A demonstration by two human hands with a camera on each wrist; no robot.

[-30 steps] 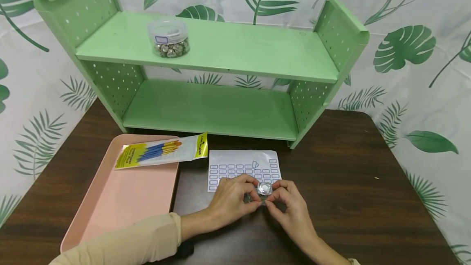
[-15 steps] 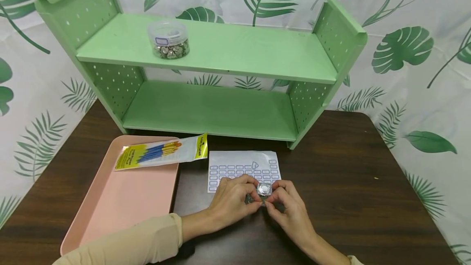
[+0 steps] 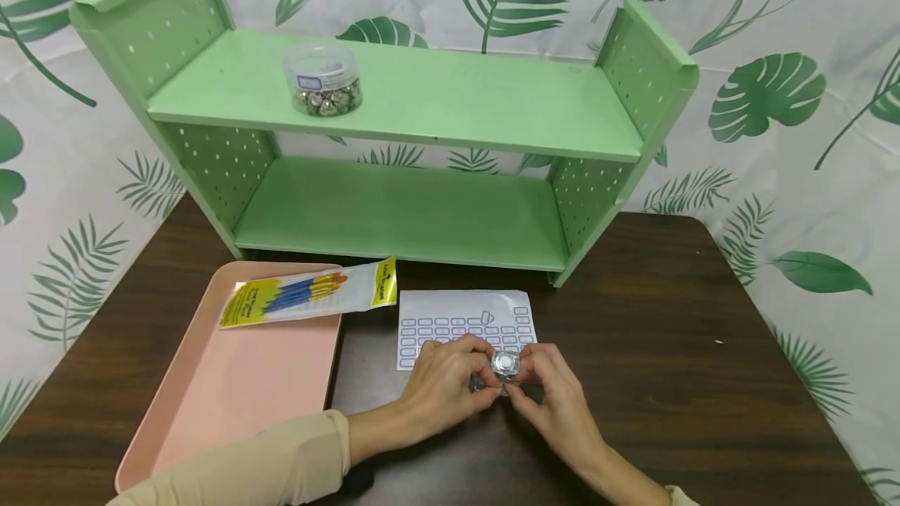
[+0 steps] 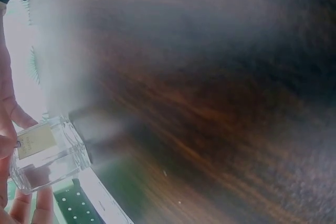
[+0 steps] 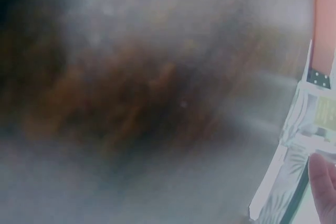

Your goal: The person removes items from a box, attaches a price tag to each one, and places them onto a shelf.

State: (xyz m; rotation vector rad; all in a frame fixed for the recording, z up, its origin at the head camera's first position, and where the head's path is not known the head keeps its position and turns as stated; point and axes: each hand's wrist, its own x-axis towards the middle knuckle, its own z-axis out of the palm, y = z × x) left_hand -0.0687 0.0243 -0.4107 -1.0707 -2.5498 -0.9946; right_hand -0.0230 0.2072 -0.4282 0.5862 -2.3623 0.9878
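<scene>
A small clear glass bottle [image 3: 505, 363], square from above, stands out between both hands over the front edge of a white sheet of blue-bordered stickers [image 3: 460, 303]. From the left, my left hand [image 3: 437, 383] grips its side with thumb and fingertips. My right hand [image 3: 558, 408] has thumb and forefinger pinched together at its near right side. In the left wrist view the bottle [image 4: 60, 166] shows a pale yellow label [image 4: 38, 141], with a small blue-edged sticker [image 4: 19, 144] at the fingertips. The right wrist view catches only the bottle's edge [image 5: 308, 129] and a fingertip [image 5: 317, 171].
Left of the hands lies a pink tray [image 3: 232, 404], a yellow-and-white packet of blue paintbrushes [image 3: 309, 291] across its far end. Behind rises a green two-tier shelf [image 3: 401, 209]. On its top tier stands a clear jar [image 3: 323, 76] of metallic pieces. Dark wooden table [image 3: 703, 381] extends right.
The hands and bottle keep nearly the same place; the right fingers shift slightly at the bottle's near side. The whole head view has slid down a little.
</scene>
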